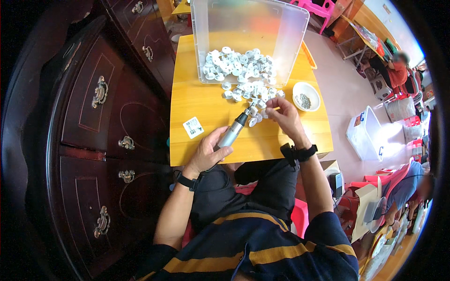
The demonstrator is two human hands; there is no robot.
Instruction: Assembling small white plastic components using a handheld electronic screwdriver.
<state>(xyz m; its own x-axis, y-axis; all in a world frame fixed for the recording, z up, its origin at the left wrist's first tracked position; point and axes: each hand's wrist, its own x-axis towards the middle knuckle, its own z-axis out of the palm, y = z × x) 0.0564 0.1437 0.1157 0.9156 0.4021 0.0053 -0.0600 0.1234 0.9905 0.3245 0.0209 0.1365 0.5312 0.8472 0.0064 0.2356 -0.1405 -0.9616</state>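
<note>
My left hand (206,153) is wrapped round a silver electric screwdriver (229,136) with a black nose, pointing up and away over the table. Its tip reaches the near edge of a heap of small white plastic parts (257,90). Just right of the tip, my right hand (287,120) has thumb and fingers pinched together; whatever they may hold is too small to make out. A white bowl (317,105) holding small metal pieces (303,100) stands beyond that hand, to its right.
A clear plastic box (293,51) lies tipped toward me on the yellow table (187,84), with more white parts inside. A printed white card (192,127) lies at left. Dark wooden drawers (89,103) crowd the left side. Another clear bin (363,136) stands on the floor; other people sit at right.
</note>
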